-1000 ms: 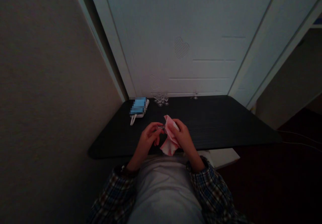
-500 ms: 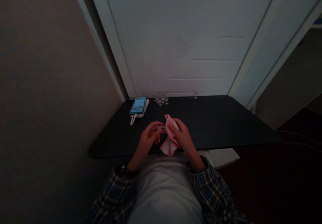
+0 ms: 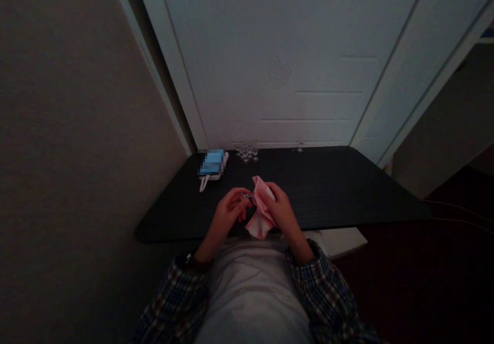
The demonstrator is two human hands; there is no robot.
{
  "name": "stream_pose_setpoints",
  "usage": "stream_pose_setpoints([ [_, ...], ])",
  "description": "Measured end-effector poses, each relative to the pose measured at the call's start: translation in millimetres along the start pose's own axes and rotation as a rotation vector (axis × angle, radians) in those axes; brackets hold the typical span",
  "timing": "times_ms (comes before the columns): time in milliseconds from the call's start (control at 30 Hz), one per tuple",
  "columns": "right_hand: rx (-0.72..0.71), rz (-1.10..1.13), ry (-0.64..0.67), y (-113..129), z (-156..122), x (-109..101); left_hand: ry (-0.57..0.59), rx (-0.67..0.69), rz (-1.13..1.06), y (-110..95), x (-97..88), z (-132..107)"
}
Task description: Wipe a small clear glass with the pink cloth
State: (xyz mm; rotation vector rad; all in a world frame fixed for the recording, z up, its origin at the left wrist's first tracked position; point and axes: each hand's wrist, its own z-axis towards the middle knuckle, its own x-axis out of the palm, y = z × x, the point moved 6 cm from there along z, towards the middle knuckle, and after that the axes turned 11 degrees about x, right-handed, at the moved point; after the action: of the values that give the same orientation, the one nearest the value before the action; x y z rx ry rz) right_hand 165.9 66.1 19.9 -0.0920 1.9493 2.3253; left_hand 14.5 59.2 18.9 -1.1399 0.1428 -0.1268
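Note:
My left hand (image 3: 230, 206) is closed around a small clear stemmed glass (image 3: 248, 196), whose far end meets the cloth. Fingers hide much of the glass. A pink and white cloth (image 3: 259, 226) is gripped in my right hand (image 3: 278, 206), pressed against the glass, with its lower corner hanging free. Both hands are above the near edge of the dark table (image 3: 339, 189). Further back, a cluster of several similar small glasses (image 3: 247, 153) stands by the white panel, and a single small glass (image 3: 300, 147) is to their right.
A phone-like device with a blurred blue screen (image 3: 212, 162) and a white loop strap (image 3: 204, 183) lies at the table's back left. The white panel (image 3: 316, 40) rises behind the table. A pale flat board (image 3: 343, 242) sticks out below the front edge.
The fingers of my left hand have shifted slightly around the glass. My right hand and the cloth stay nearly where they were.

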Motion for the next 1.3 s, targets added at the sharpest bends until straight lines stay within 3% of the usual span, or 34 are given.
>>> stream_pose_setpoints([
  [567, 0.015, 0.017, 0.014, 0.4, -0.2, 0.6, 0.013, -0.003, 0.021, -2.8, 1.8, 0.3],
  [900, -0.011, 0.004, 0.001, 1.3, -0.6, -0.6, 0.058, -0.071, 0.03, 12.2, 1.7, -0.7],
  [1300, 0.013, 0.013, -0.015, -0.6, 1.5, -0.9, 0.014, -0.02, 0.099, 6.5, -1.2, 0.5],
])
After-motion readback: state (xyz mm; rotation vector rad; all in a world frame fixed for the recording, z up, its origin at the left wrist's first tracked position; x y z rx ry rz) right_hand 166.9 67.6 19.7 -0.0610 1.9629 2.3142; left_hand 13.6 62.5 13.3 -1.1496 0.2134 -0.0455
